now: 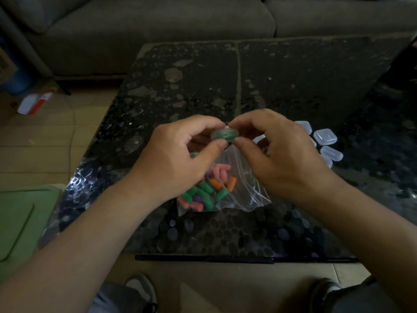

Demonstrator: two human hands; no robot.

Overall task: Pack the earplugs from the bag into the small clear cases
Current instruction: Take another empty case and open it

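Small clear case (223, 134) with green earplugs inside, frame center, held above the table (293, 71). Left hand (180, 159) and right hand (275, 154) both pinch it, thumb below, fingers curled over top. Earplug bag (225, 188) lies just below the hands. Spare cases (326, 137) center right.

You have one view, worn on your head, wide-angle, facing forward and steeply down over the table (293, 86). It sits close: your forearms enter from the bottom corners, and your left hand (180, 159) and right hand (277, 154) meet at centre frame. The sofa (158, 26) fills the top edge, and your shoes (141, 288) show at the bottom.
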